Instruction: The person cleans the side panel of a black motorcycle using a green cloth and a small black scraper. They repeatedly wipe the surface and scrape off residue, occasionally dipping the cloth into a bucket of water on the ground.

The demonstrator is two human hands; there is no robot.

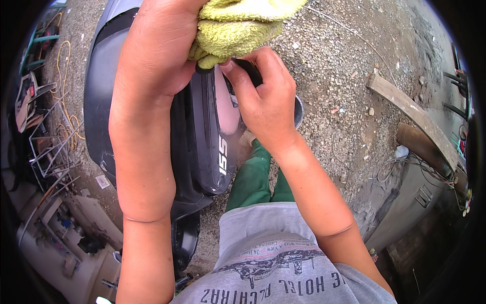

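My left hand (164,43) is closed round a fuzzy yellow-green cloth (238,36) at the top of the view; its fingers are partly hidden behind the cloth. My right hand (268,99) has its thumb and fingers curled about a dark, curved black part (249,71), whose kind I cannot make out. The right thumb tip comes close to the cloth's lower corner. Just below both hands lies a black body panel (207,137) of a scooter or motorcycle, with a pink patch (227,104) and white lettering on it. My left forearm hides some of the vehicle.
The ground is gravel (324,111). A bucket-like rim (298,112) shows behind my right wrist. On the right are a wooden plank (410,116), a rusty cylinder (420,142) and loose wires. A metal frame (48,142) and yellow hose (66,96) lie at left.
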